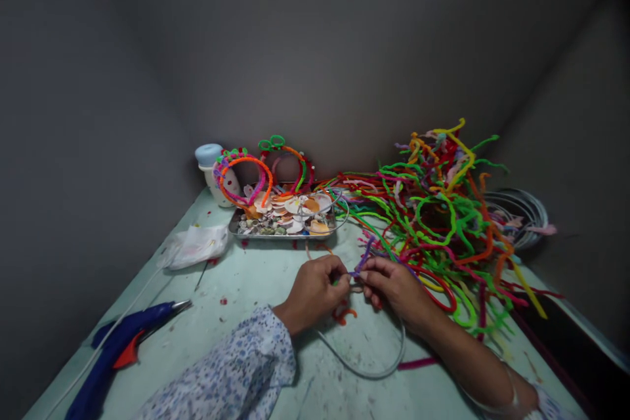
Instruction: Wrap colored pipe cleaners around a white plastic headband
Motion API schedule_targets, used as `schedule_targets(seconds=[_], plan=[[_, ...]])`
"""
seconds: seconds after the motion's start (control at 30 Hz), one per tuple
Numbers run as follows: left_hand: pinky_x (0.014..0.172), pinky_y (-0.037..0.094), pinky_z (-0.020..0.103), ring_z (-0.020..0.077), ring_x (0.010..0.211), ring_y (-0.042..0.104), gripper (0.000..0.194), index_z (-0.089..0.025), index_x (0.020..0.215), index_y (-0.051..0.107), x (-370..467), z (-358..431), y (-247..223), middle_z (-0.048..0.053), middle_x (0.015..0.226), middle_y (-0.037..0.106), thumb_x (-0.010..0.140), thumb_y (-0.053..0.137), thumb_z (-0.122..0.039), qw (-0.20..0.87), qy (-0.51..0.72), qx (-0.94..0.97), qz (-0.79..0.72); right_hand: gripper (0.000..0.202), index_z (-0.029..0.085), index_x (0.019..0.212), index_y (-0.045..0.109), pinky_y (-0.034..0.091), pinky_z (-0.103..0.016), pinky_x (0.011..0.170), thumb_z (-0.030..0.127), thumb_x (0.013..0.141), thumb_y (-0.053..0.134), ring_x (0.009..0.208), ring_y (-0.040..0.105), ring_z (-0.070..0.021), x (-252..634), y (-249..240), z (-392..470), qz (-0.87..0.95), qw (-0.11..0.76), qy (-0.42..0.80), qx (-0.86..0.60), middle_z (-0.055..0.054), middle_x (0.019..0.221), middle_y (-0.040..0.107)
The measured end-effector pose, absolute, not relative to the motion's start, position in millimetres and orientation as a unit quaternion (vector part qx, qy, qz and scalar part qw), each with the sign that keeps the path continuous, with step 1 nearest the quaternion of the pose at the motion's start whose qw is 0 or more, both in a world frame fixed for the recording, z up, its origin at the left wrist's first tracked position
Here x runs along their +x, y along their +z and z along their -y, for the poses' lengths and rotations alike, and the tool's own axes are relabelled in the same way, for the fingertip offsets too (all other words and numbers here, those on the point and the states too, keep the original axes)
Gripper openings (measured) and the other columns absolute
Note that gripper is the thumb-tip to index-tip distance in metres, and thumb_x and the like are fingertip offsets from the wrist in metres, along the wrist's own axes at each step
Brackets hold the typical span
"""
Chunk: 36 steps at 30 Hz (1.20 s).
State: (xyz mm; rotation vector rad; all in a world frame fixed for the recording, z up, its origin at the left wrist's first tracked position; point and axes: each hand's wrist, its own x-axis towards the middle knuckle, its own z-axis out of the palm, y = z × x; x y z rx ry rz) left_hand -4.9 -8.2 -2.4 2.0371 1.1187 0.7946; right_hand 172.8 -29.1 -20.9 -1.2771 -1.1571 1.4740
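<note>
Near the middle of the table, my left hand (317, 290) and my right hand (394, 285) meet with their fingertips almost touching. Both pinch a purple pipe cleaner (367, 253), whose free end sticks up between them. A grey wire loop (377, 375) hangs below the hands and curves toward me; its upper part is hidden behind the fingers. Short orange pipe cleaner pieces (350, 314) lie under the hands. Fingers of both hands are closed.
A metal tray (283, 237) of shells stands behind, with decorated headbands (246, 161) and a blue-lidded bottle (216, 177). Tangled pipe cleaners (443, 210) and a wire coil (534, 210) fill the right. Left are a plastic packet (199, 247) and a blue glue gun (123, 348).
</note>
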Motion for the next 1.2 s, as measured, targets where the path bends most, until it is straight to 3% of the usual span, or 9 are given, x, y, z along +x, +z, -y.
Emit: schedule_targets(seconds=[0.77,0.93,1.2], plan=[[0.054,0.036,0.019,0.01,0.059,0.051,0.012,-0.015,0.069,0.06,-5,5,-8,0.0,0.063,0.059,0.075,0.051,-0.017,0.366,0.299,0.759,-0.447,0.018,0.016,0.075,0.056,0.038,-0.019,0.041,0.033,0.075,0.058,0.04,0.048,-0.0072,168,-17,30,0.493,0.405,0.538,-0.551,0.004,0.053,0.058],[0.053,0.036,0.019,0.0095,0.057,0.05,0.011,-0.016,0.068,0.059,-5,3,-11,0.0,0.062,0.058,0.076,0.052,-0.019,0.375,0.307,0.749,-0.451,0.024,0.017,0.086,0.054,0.038,-0.019,0.041,0.037,0.075,0.06,0.041,0.049,-0.0074,168,-17,31,0.478,0.416,0.553,-0.541,0.005,0.055,0.058],[0.053,0.036,0.02,0.0101,0.058,0.05,0.011,-0.016,0.067,0.059,-5,4,-11,0.0,0.062,0.057,0.075,0.051,-0.018,0.355,0.312,0.756,-0.452,0.02,0.018,0.083,0.054,0.035,-0.019,0.039,0.036,0.075,0.058,0.038,0.045,-0.0071,166,-18,30,0.475,0.408,0.553,-0.55,0.006,0.05,0.057]])
